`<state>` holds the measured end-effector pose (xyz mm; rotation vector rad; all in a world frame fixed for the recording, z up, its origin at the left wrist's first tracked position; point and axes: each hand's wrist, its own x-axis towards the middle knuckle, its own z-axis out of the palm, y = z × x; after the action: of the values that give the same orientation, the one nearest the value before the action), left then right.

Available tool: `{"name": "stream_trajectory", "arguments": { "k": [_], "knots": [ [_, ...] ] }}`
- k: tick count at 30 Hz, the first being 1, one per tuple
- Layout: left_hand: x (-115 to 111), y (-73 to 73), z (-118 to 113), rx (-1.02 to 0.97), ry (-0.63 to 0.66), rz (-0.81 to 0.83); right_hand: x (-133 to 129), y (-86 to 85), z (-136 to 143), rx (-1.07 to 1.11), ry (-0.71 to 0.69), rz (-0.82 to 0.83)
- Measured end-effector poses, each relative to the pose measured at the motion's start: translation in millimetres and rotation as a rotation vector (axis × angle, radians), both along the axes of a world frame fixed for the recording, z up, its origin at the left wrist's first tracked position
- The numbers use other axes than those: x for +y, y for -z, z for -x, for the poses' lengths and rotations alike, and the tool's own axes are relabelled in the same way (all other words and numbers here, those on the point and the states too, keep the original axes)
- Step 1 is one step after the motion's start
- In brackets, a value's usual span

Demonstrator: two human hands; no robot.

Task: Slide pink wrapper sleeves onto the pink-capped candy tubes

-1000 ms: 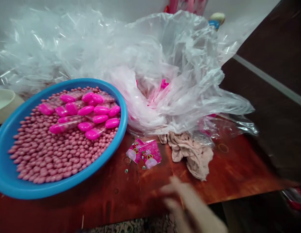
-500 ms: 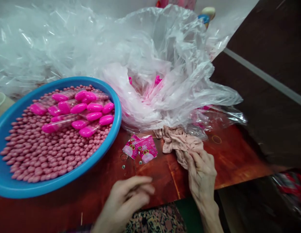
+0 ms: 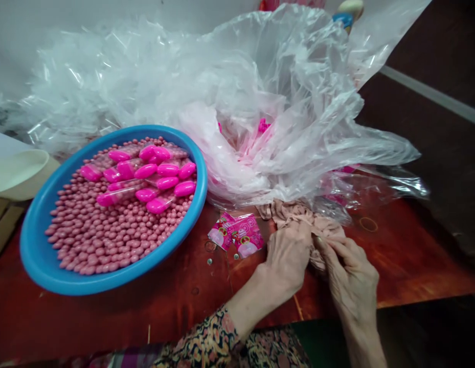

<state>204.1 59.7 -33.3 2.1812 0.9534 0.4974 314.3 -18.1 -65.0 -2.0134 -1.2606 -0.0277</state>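
Note:
A crumpled beige cloth (image 3: 325, 225) lies on the reddish-brown table, under both hands. My left hand (image 3: 289, 255) presses on the cloth's left part, its fingers curled into the fabric. Close beside it, my right hand (image 3: 352, 276) pinches the cloth's near edge between thumb and fingers. Just left of my hands are small pink printed packets (image 3: 248, 235), overlapping each other. Further left stands a blue basin (image 3: 201, 189) of small pink round candies (image 3: 103, 235). On the candies rest several clear tubes with bright pink ends (image 3: 147, 171).
Behind the cloth spreads a large clear plastic bag (image 3: 291, 153) with bright pink pieces inside. A heap of clear plastic wrappers (image 3: 118, 76) lies along the wall. At the far left is a cream-coloured bowl (image 3: 26, 174). The table edge runs close in front of me.
My left hand has moved forward and right from the table's near side onto the cloth. My right hand keeps hold of the cloth. The whole view has shifted, so things appear further right.

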Motion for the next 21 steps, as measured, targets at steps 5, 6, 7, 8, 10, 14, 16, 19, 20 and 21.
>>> {"name": "stream_trajectory", "arguments": {
  "k": [5, 6, 7, 8, 10, 14, 16, 19, 20, 21],
  "knots": [
    [-0.3, -6.1, 67.5, 0.034, -0.208, -0.185, 3.7, -31.7, 36.9, -0.158, 0.097, -0.065],
    [1.6, -3.2, 82.6, 0.059, -0.291, -0.237, 8.1, -35.5, 48.7, -0.172, 0.074, -0.132],
    [3.8, 0.7, 96.0, 0.094, -0.353, -0.285, 13.4, -36.9, 60.5, -0.136, -0.012, -0.143],
    [5.7, 5.3, 106.8, 0.127, -0.391, -0.33, 19.3, -35.8, 71.7, -0.084, -0.126, -0.121],
    [7.2, 14.2, 119.1, 0.194, -0.424, -0.386, 30.5, -27.2, 89.9, -0.023, -0.216, -0.023],
    [-4.1, 22.6, 117.0, 0.288, -0.443, -0.457, 41.9, -4.4, 106.0, 0.028, -0.216, 0.077],
    [-12.5, 22.1, 112.8, 0.316, -0.46, -0.481, 42.3, 1.5, 107.0, 0.043, -0.202, 0.072],
    [-19.4, 19.4, 110.5, 0.352, -0.47, -0.51, 40.9, 3.1, 106.5, 0.056, -0.196, 0.048],
    [-19.7, 18.4, 110.8, 0.353, -0.471, -0.507, 40.5, 2.3, 106.2, 0.059, -0.197, 0.04],
    [-19.3, 17.3, 111.3, 0.34, -0.473, -0.498, 40.2, 1.1, 105.9, 0.063, -0.199, 0.031]
  ]
}}
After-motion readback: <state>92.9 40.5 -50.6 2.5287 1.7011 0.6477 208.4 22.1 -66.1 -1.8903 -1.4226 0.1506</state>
